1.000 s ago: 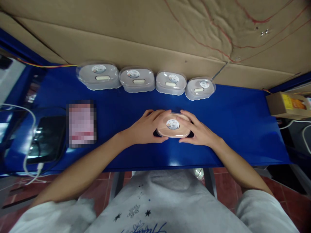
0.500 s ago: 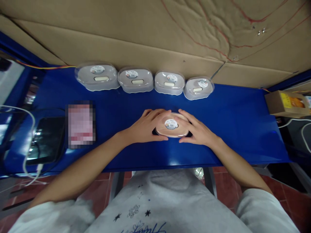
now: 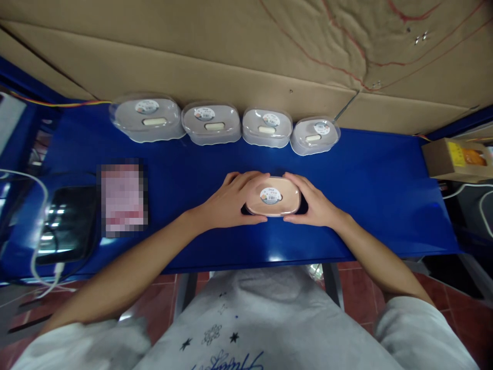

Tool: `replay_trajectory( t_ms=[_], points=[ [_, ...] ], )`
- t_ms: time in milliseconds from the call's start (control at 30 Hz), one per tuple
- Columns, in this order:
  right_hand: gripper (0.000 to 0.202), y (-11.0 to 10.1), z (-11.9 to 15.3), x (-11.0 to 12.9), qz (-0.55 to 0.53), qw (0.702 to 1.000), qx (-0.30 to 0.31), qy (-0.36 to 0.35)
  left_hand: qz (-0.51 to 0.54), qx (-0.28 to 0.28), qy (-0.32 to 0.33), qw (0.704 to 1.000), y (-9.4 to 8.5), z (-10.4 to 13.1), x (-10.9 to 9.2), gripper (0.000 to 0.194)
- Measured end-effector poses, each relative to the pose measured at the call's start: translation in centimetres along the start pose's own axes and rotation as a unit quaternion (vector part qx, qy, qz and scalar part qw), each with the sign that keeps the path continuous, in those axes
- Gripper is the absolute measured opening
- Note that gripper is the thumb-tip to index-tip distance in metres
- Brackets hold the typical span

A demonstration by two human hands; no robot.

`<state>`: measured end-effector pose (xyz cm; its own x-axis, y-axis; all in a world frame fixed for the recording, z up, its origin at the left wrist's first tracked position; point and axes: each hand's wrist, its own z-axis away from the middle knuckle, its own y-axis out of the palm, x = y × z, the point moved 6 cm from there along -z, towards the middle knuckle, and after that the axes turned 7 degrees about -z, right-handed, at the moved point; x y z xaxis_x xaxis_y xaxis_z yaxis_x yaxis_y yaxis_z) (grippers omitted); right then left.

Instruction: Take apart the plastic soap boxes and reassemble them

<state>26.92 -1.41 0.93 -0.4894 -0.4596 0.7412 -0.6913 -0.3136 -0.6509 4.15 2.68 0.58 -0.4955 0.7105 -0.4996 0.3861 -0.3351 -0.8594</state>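
left hand + right hand cup opposite ends of peach box, mid table | clear cover looks seated | four grey boxes lined up behind, peach apart | anything left: can't tell

A box sits between the fingers, before four containers on the table.

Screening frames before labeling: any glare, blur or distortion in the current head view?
Head view, glare: bright spot on blue table near its front edge, reflections on the black device; head view, blur: peach container fairly crisp, cardboard box at far right softer; head view, distortion: stretched toward the picture's edges.
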Motion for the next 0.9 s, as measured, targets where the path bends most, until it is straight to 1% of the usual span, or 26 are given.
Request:
replay_trajectory(
  t_ms=[167,267,433,567,733,900],
  points=[
    [0.111,0.03,0.04,-0.31,-0.001,1.0,0.002,0.018,-0.003,-0.004,-0.002,1.0,0.0,-0.27,-0.27,0.104],
    [0.111,0.06,0.01,-0.27,-0.004,1.0,-0.001,0.012,-0.009,-0.01,-0.002,1.0,0.05,-0.29,-0.32,0.103],
    [0.114,-0.13,-0.11,-0.46,-0.007,1.0,-0.002,0.0,0.013,-0.01,0.001,1.0,0.1,-0.24,-0.05,0.109],
    [0.119,-0.33,0.01,-0.41,0.0,1.0,-0.003,-0.005,0.042,-0.023,0.014,0.999,-0.15,-0.14,-0.16,0.115],
    [0.117,-0.56,0.22,0.15,0.014,1.0,-0.009,-0.02,0.038,-0.037,0.027,0.998,-0.26,0.02,-0.46,0.113],
    [0.116,-0.87,0.19,0.14,0.024,1.0,0.003,-0.005,0.043,-0.037,0.025,0.998,-0.13,-0.09,-0.53,0.111]
  ],
)
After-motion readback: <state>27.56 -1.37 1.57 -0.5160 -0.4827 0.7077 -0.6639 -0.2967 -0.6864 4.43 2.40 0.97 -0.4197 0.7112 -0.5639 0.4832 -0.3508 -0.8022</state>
